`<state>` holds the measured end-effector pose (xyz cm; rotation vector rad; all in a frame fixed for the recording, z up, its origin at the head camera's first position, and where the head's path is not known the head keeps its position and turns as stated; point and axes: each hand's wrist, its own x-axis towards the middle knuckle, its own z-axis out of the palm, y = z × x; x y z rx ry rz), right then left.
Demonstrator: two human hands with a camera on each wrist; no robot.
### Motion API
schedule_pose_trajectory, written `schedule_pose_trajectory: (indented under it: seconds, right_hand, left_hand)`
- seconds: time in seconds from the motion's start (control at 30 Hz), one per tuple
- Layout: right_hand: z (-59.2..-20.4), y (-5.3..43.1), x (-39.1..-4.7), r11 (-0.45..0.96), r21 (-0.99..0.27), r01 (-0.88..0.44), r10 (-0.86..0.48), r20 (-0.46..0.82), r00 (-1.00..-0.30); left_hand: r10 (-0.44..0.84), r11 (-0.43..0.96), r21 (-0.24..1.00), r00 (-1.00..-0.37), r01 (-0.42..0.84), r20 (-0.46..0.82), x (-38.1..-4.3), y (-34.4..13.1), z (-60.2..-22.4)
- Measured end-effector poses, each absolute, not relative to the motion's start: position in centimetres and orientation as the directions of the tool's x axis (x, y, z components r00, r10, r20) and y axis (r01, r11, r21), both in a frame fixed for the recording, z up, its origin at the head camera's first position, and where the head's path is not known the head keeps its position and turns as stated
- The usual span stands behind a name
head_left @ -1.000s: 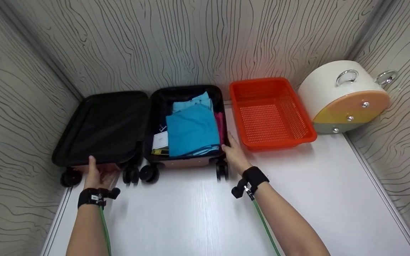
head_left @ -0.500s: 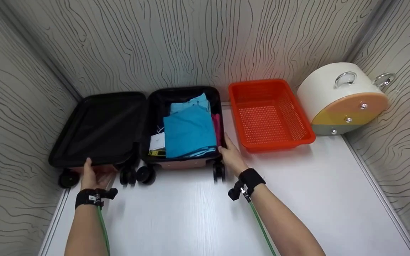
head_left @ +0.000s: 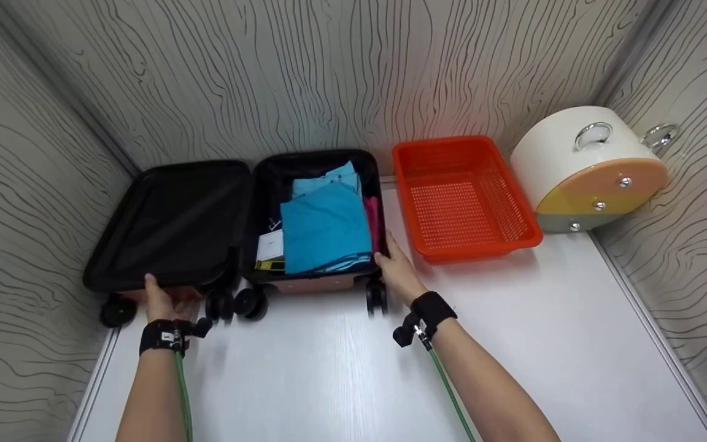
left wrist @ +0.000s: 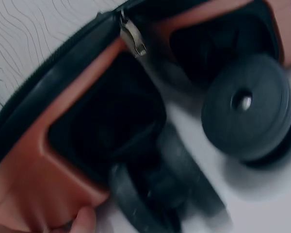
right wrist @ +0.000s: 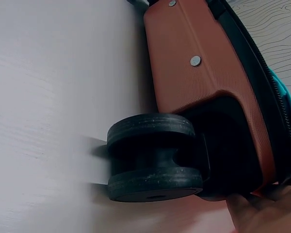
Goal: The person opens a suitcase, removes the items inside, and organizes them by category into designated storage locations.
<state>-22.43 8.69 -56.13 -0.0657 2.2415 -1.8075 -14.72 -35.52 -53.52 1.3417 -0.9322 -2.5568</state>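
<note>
A suitcase (head_left: 320, 283) lies spread open on the white surface, pink shell down, its black wheels toward me. Its left half (head_left: 169, 227) shows a black lining. In the right half lie a folded blue cloth (head_left: 327, 230), a lighter blue garment, something pink and a white card (head_left: 270, 245). My left hand (head_left: 167, 306) grips the front edge of the left half, thumb at the rim; in the left wrist view fingertips (left wrist: 84, 222) touch the shell. My right hand (head_left: 401, 273) holds the right half's front right corner, thumb on the rim. Some fingers are hidden beneath.
A red plastic basket (head_left: 470, 248) stands close to the suitcase's right side. Beyond it, a white rounded cabinet (head_left: 568, 147) with coloured drawers leans in the right corner. Patterned walls enclose the back and both sides. Green cables trail from both wrist straps.
The suitcase has shifted slightly left, with both hands still on it; the whole view has drifted a little too. My left wrist has turned slightly to the right within the last half second.
</note>
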Motion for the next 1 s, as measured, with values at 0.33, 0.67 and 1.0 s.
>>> schedule_pose_trajectory:
  seconds: [0.33,0.67,1.0]
  right_hand:
    - [-56.3,8.4,-22.3,0.233,-0.965,0.124,-0.198,-0.172,-0.965]
    - [-56.1,8.9,-22.4,0.241,-0.961,0.133,-0.195,-0.182,-0.964]
    - [-55.4,9.2,-23.0,0.291,-0.95,0.115,-0.197,-0.177,-0.964]
  left_hand:
    - [-0.345,-0.813,0.554,-0.616,-0.182,-0.709,-14.0,-35.7,-53.5]
    - [-0.67,-0.547,0.818,-0.495,-0.176,-0.554,-15.8,-34.2,-54.2]
    - [-0.477,0.316,0.945,-0.848,0.079,0.23,-17.8,-26.0,-49.1]
